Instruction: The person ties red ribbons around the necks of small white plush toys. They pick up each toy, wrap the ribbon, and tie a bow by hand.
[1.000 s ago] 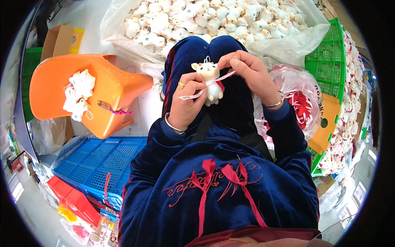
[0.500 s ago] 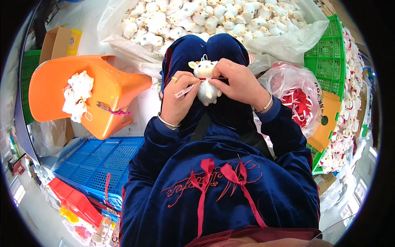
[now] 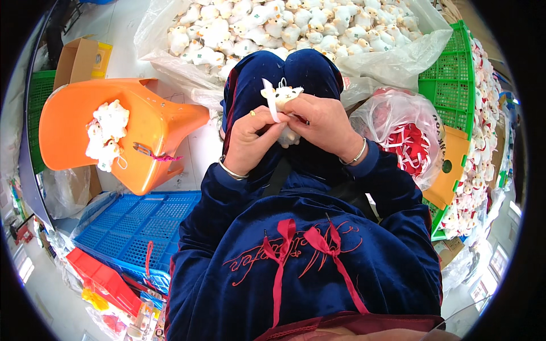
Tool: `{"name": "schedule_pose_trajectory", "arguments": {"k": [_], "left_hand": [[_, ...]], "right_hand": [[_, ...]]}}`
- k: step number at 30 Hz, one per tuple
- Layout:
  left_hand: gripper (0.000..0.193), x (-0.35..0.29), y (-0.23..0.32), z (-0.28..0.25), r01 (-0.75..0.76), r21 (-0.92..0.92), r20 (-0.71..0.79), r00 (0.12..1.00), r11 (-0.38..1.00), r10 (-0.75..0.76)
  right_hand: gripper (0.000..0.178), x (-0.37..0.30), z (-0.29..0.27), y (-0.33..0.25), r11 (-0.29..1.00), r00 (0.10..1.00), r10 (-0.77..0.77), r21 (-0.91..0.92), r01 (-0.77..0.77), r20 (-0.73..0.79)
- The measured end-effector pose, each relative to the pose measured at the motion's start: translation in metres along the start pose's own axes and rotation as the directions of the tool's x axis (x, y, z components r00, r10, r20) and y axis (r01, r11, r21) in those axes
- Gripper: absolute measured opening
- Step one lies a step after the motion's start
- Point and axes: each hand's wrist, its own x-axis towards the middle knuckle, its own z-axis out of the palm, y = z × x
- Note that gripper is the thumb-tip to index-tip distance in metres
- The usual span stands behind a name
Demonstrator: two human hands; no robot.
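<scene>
A small white plush lamb (image 3: pixel 290 95) with a hanging loop on its head lies over my knees, its face upward and its grey-white belly partly covered by my fingers. My left hand (image 3: pixel 250 142) pinches a pale ribbon strip (image 3: pixel 271 101) at the lamb's neck, and the strip sticks up past the side of its head. My right hand (image 3: pixel 330 126) is closed around the lamb's neck and upper body from the right, its fingertips meeting those of the left. The neck itself is hidden behind the fingers.
Ahead, a clear plastic sheet (image 3: pixel 165 62) holds a heap of plush lambs (image 3: pixel 273 25). At left stands an orange stool (image 3: pixel 62 125) bearing several lambs and thread snips (image 3: pixel 145 149). A bag of red and white ribbons (image 3: pixel 406 149) sits at right beside a green crate (image 3: pixel 452 79); a blue crate (image 3: pixel 136 224) lies lower left.
The pale strip has swung up from beside my left fingers to beside the lamb's head. My hands have come together over the neck, hiding the red ribbon that showed there.
</scene>
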Motion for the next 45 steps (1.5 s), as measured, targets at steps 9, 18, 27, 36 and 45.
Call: {"name": "schedule_pose_trajectory", "arguments": {"k": [9,18,27,36,45], "left_hand": [[0.015,0.005,0.015,-0.012,0.208,-0.094,0.185,0.964,0.974,-0.189],[0.013,0.007,0.002,0.002,0.271,-0.042,0.028,0.962,0.962,-0.27],[0.013,0.017,-0.003,0.007,0.245,-0.02,-0.014,0.969,0.969,-0.245],[0.009,0.018,-0.011,0.012,0.235,0.018,-0.071,0.97,0.972,-0.233],[0.014,0.02,-0.007,0.017,0.205,0.08,-0.121,0.973,0.976,-0.195]], "right_hand": [[0.019,-0.008,0.006,-0.005,0.997,0.993,0.054,0.064,-0.047,-0.106],[0.014,-0.011,0.007,-0.001,0.979,0.987,0.149,0.149,-0.138,-0.066],[0.013,0.004,-0.017,-0.008,0.919,0.964,0.242,0.291,-0.265,0.114],[0.015,0.011,-0.017,0.009,0.908,0.943,0.277,0.27,-0.319,0.183],[0.014,0.016,-0.021,0.009,0.892,0.932,0.282,0.296,-0.341,0.226]]}}
